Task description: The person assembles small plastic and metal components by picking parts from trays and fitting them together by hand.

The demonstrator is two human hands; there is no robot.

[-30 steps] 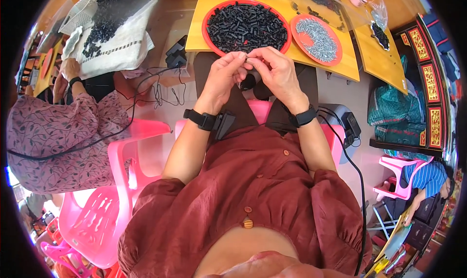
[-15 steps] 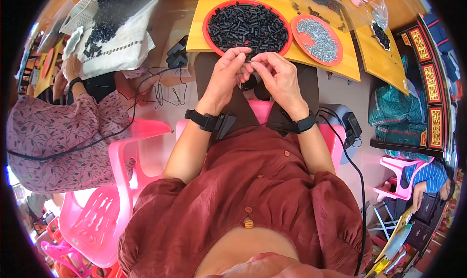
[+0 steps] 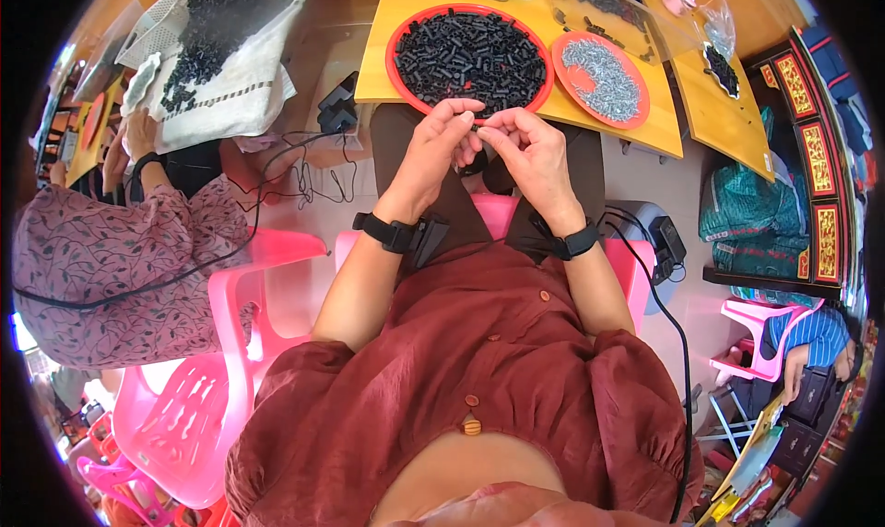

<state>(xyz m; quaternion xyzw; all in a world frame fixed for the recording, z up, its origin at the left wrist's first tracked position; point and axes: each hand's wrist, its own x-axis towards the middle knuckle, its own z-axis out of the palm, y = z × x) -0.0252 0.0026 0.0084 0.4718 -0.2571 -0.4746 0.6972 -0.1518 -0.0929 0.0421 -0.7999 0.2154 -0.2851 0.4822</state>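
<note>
My left hand [image 3: 431, 153] and my right hand [image 3: 533, 153] meet above my lap, just off the near table edge. Their fingertips close together around a small black piece [image 3: 477, 128], mostly covered by the fingers, so its exact shape cannot be told. Just beyond the fingers stands a round red tray [image 3: 391, 64] heaped with short black plastic parts [image 3: 470, 55]. Beside it on the right, a smaller orange-red plate [image 3: 570, 86] carries a pile of small silvery metal pieces [image 3: 608, 77] that look like screws or pins.
The yellow wooden table [image 3: 378, 80] also bears clear bins [image 3: 608, 15] of black parts at the back. On the left a person in a patterned top [image 3: 129, 250] works at a white cloth [image 3: 240, 89] with black parts. A pink chair [image 3: 184, 407] and black cables [image 3: 323, 167] lie nearby.
My fingertips have drawn down slightly toward me, and the fingers have shifted around the small piece. The tray and plate have stayed where they were.
</note>
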